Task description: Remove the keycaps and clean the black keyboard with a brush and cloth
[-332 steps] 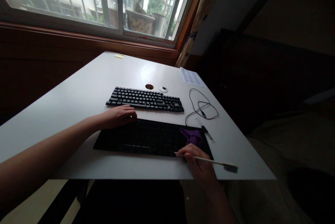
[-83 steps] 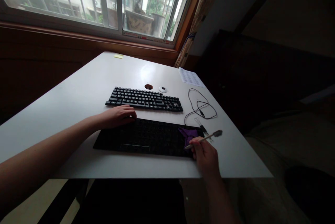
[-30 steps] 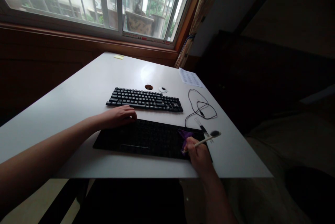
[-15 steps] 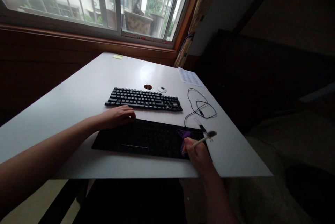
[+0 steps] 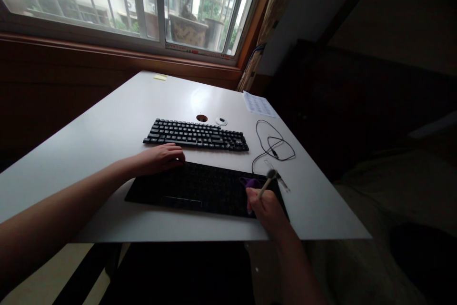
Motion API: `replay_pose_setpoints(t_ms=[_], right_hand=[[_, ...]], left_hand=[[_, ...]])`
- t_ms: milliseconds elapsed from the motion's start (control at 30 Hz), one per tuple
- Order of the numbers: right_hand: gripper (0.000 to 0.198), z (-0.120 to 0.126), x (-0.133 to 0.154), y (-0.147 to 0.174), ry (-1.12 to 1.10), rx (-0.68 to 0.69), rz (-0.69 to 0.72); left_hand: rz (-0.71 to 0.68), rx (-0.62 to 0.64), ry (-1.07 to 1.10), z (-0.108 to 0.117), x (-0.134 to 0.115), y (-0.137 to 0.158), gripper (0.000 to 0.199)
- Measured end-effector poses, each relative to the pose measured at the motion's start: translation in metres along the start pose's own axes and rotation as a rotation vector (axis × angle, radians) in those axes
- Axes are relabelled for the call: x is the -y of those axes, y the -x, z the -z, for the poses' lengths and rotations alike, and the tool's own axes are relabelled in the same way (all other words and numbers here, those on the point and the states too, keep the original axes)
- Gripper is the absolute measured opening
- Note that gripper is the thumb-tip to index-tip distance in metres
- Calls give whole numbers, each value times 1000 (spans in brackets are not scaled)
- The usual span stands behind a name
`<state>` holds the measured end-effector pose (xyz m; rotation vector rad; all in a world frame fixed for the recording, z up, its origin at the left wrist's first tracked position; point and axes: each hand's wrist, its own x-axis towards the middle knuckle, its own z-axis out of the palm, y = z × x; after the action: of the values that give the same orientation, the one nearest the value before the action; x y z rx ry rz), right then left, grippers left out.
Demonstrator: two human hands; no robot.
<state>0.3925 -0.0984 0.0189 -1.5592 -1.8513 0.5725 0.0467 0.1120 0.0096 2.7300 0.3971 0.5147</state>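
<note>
A black keyboard base (image 5: pixel 210 191) lies flat near the front of the white table. My left hand (image 5: pixel 164 158) is curled over its upper left edge, fingers close together. In my right hand (image 5: pixel 266 207), above the right end of the base, is a slim brush (image 5: pixel 266 186) with a pale handle and a dark round head pointing up and away. The handle's lower end is down at a purple cloth (image 5: pixel 252 182), which lies bunched on the base under my fingers. My hand hides part of the cloth. Behind the base lie rows of dark keycaps (image 5: pixel 196 134) in keyboard layout.
A black cable (image 5: pixel 266 152) runs from the base into loops at the right. Beside the brush head lies a small clear-and-dark tool (image 5: pixel 282 182), partly hidden. A round hole (image 5: pixel 202 118), its white cover (image 5: pixel 221 122), a printed sheet (image 5: pixel 259 104) and a yellow note (image 5: pixel 160 77) are farther back.
The brush has swung more upright, its head moving left and up over the small tool. My right hand has shifted slightly left. My left hand and the base stay put.
</note>
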Motion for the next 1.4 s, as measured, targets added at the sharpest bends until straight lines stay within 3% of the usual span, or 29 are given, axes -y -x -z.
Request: replay_pose_setpoints(t_ms=[200, 533, 833, 1033, 1400], right_hand=[[55, 0, 2, 0, 8, 22, -6], [50, -7, -2, -4, 154, -176, 59], [54, -3, -4, -2, 37, -20, 1], [51, -8, -6, -2, 157, -202, 31], [55, 0, 1, -2, 19, 3, -9]], left_hand=[[-8, -8, 16, -1, 1, 0, 19], [-21, 14, -2, -1, 2, 0, 19], [-14, 16, -5, 1, 1, 0, 19], [-22, 7, 13, 0, 2, 1, 19], [-1, -11, 24, 1, -1, 0, 19]])
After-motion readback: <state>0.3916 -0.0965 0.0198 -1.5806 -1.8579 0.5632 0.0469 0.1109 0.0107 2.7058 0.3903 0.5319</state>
